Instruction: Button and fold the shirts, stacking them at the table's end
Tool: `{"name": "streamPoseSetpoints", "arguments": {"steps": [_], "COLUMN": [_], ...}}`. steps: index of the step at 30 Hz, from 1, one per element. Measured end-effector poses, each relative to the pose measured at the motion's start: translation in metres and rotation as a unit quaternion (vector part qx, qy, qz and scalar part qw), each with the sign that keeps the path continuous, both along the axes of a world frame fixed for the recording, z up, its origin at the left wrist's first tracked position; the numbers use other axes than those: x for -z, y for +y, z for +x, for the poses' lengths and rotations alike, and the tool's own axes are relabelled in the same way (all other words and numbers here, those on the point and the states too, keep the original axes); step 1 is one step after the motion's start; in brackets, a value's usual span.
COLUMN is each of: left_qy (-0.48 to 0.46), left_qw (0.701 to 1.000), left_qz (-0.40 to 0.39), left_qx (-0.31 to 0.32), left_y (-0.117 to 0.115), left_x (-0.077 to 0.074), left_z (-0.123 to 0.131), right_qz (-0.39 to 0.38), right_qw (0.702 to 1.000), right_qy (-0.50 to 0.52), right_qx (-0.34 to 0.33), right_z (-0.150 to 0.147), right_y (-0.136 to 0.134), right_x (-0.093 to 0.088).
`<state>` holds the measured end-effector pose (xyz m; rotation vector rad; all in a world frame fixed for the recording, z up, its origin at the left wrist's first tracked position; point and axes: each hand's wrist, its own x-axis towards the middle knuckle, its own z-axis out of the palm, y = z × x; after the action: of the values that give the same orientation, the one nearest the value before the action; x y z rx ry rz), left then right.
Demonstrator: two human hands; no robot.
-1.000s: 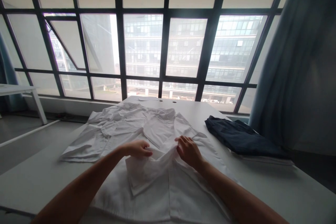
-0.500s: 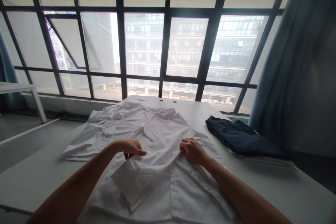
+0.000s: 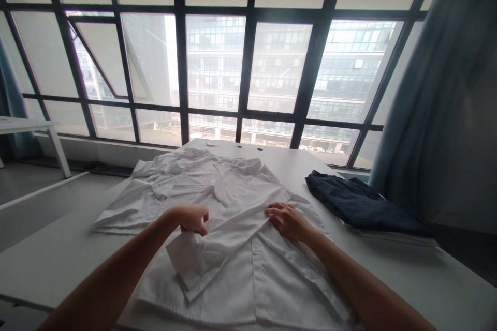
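Head view: white shirt (image 3: 233, 279) lay on the table (image 3: 392, 269), left hand (image 3: 194, 220) curled at its crosswise sleeve (image 3: 227, 230), grip unclear, right hand (image 3: 286, 221) loosely open on the cloth, apparently steadying it.

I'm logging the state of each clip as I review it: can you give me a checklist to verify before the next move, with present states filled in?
1. Right hand in contact with the white shirt: ok, it rests on the sleeve laid across the front.
2. Left hand gripping the sleeve: cannot tell; it is at the cuff end, but the contact is partly hidden.
3. Sleeve smooth: not ok, creases show along it.
4. Dark folded garment apart from the shirt: ok, bare table shows between them.
5. White cloth on the shirt's left smooth: not ok, it is rumpled.
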<state>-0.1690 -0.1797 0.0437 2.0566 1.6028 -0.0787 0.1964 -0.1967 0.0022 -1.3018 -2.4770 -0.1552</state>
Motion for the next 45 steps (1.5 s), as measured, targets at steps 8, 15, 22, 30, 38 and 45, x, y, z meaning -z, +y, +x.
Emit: {"name": "streamPoseSetpoints", "arguments": {"steps": [8, 15, 22, 30, 38, 45], "left_qy": [0.005, -0.047, -0.138, -0.154, -0.094, -0.081], "left_qw": [0.999, 0.988, 0.969, 0.958, 0.944, 0.914], "left_qz": [0.012, 0.147, 0.207, 0.239, 0.305, 0.304], "left_qx": [0.040, 0.013, 0.014, 0.034, 0.079, 0.258], "left_y": [0.003, -0.002, 0.000, 0.008, -0.010, -0.021], "left_x": [0.005, 0.007, 0.024, 0.019, 0.020, 0.037], "left_z": [0.007, 0.034, 0.043, 0.032, 0.043, 0.063], "right_qz": [-0.001, 0.032, 0.056, 0.090, -0.052, -0.013], "right_qw": [0.991, 0.983, 0.959, 0.958, 0.940, 0.996], "right_qy": [0.008, -0.012, -0.100, -0.093, -0.044, 0.012], "right_qx": [-0.135, -0.180, -0.260, -0.255, -0.335, -0.091], "right_z": [-0.034, -0.057, -0.110, -0.121, -0.110, -0.082], "right_y": [-0.028, -0.038, -0.058, -0.065, -0.065, 0.007], "right_x": [-0.014, -0.012, -0.018, -0.023, -0.036, -0.020]}}
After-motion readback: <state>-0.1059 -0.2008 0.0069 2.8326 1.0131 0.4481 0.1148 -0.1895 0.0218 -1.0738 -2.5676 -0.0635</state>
